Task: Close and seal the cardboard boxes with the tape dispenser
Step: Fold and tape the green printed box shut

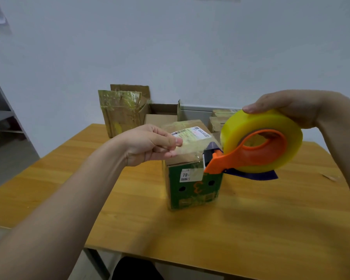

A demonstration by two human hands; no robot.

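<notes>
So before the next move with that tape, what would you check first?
1. Box flaps closed on top: ok.
2. Box sitting flat on the table: ok.
3. Left hand pinching the tape at the box top: ok.
4. Right hand gripping the tape dispenser: ok.
5. Tape cut free of the tape dispenser: cannot tell.

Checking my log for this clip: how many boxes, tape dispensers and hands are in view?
Boxes: 4 at least; the far ones overlap
Tape dispenser: 1
Hands: 2, left hand and right hand
Total: 7 at least
</notes>
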